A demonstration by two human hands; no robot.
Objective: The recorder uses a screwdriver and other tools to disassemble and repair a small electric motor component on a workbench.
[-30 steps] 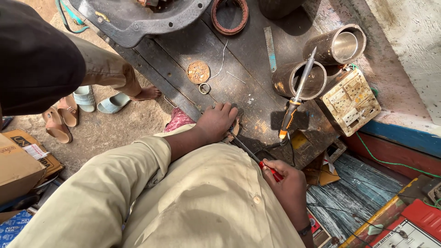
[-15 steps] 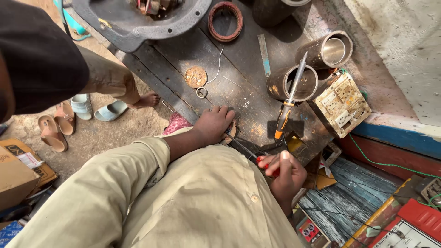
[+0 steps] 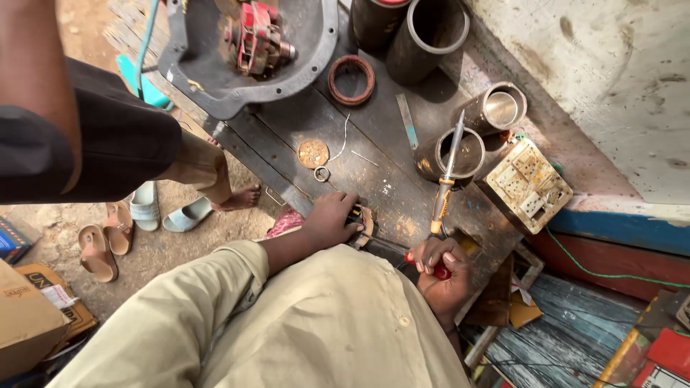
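Dark, scarred wood forms the work surface (image 3: 388,179) of this cluttered workshop, where a person in a tan shirt is bending over a small round part (image 3: 361,223) at the near edge. The left hand (image 3: 330,219) is pressing down on that part, its grip closed over it. The right hand (image 3: 440,267) is holding a red-handled tool (image 3: 435,269) just beside the edge, fingers wrapped around it. An orange-handled screwdriver (image 3: 445,179) is lying nearby, its shaft resting on a metal cylinder (image 3: 454,152). Farther up are sitting a copper disc (image 3: 313,153), a small ring (image 3: 321,173), a second metal cylinder (image 3: 496,109), a copper wire coil (image 3: 351,79) and a grey motor housing (image 3: 248,54). Sandals (image 3: 108,241) are lying on the dirt floor, where another person is standing barefoot.
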